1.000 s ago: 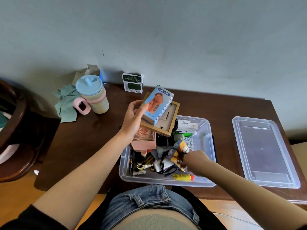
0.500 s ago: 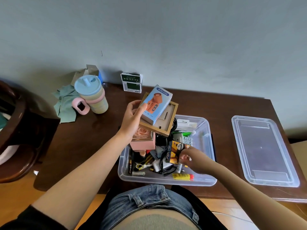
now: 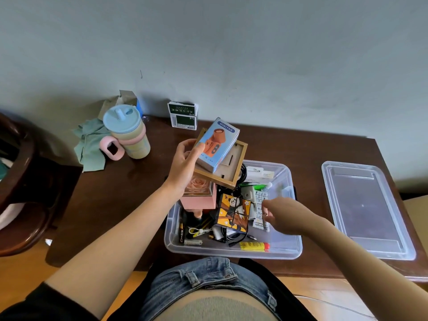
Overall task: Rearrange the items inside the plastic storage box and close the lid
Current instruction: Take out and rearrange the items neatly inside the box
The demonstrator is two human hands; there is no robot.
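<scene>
Storage box: clear plastic storage box (image 3: pixel 292 247) at the near edge of the tabletop (image 3: pixel 129 188), open and crowded with small items
Lid: lid (image 3: pixel 366 209) lies flat on the tabletop to the right of the box, well apart from it and not yet fitted
Left hand: left hand (image 3: pixel 185 165) is raised over the box's far-left corner, fingers and thumb curled round a stack it holds: a blue mini fan box (image 3: pixel 217 144) on top of a wooden frame (image 3: pixel 238 167)
Below the stack: a pink rose box (image 3: pixel 199 195) sits just under the left hand; I cannot tell whether the hand carries it or it rests in the box
Right hand: right hand (image 3: pixel 281 213) reaches into the middle of the box from the right, fingers loosely bent toward the items, pinching nothing that I can see
Key relation: an orange panda cube (image 3: pixel 232 210) lies just left of the right fingertips, with a white printed packet (image 3: pixel 259 205) between them, touching or nearly so; the right hand is clearly the nearer one, the left being full
Near edge: a yellow tube (image 3: pixel 253 245) lies lengthwise along the front wall, beside black cables (image 3: pixel 229 236)
Judgement: sorting is still in hand; the stack needs a flat spot before the lid can go on
</scene>
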